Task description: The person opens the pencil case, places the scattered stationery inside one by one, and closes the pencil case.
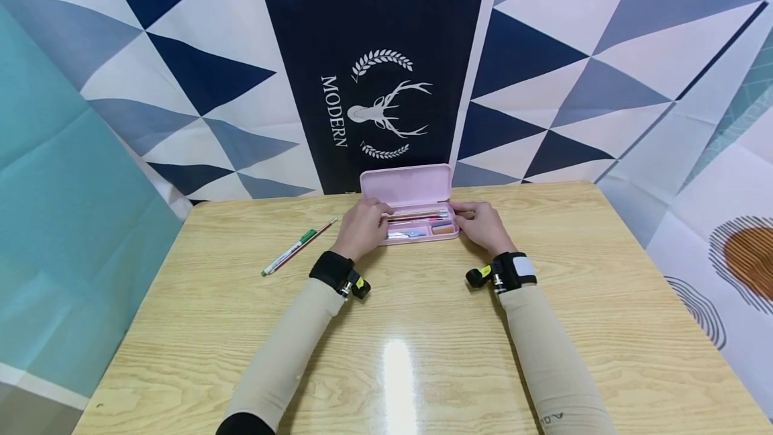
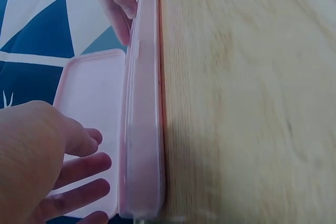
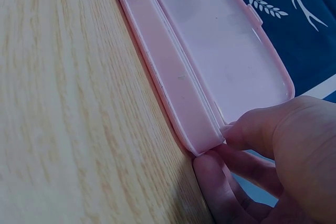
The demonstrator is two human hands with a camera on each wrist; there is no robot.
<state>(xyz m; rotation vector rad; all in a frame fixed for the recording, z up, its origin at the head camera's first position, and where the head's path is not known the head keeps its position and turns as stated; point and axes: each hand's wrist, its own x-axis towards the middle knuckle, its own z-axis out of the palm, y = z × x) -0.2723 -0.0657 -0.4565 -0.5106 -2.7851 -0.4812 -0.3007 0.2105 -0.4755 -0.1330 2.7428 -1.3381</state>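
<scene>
A pink pencil case [image 1: 417, 242] stands at the far edge of the table, its lid [image 1: 406, 184] tilted up against the backdrop. Inside lie several pencils [image 1: 423, 215] and, in the front compartments, an orange-brown block [image 1: 443, 229] and a light blue item. Over the case's left end is my left hand [image 1: 361, 225], which hides that end in the head view; its fingers [image 2: 84, 166] are spread loosely in front of the lid in the left wrist view. My right hand [image 1: 481, 225] pinches the right end of the case between thumb and fingers [image 3: 212, 174].
Left of the case, a green-capped marker [image 1: 292, 252] and a slim pencil [image 1: 326, 225] lie side by side on the wooden table [image 1: 435, 327]. A patterned cloth backdrop [image 1: 386, 19] hangs right behind the table's far edge.
</scene>
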